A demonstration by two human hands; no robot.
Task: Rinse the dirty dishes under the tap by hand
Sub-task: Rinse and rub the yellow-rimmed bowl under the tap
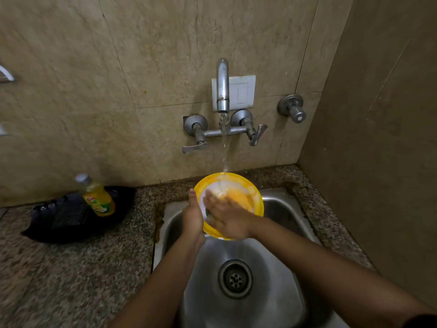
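My left hand (192,217) clamps the rim of the yellow plate (256,197), tilted over the sink (283,204) under the tap (223,86); my right hand (227,216) rubs its face, fingers (209,197) spread flat; light, stiff, probably slippery wet, so best gripped by the edge.

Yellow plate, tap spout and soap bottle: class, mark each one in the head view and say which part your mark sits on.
Yellow plate (256,197): head view, on its right rim.
Tap spout (222,86): head view, on the upright metal pipe.
Soap bottle (99,200): head view, on its labelled yellow body.
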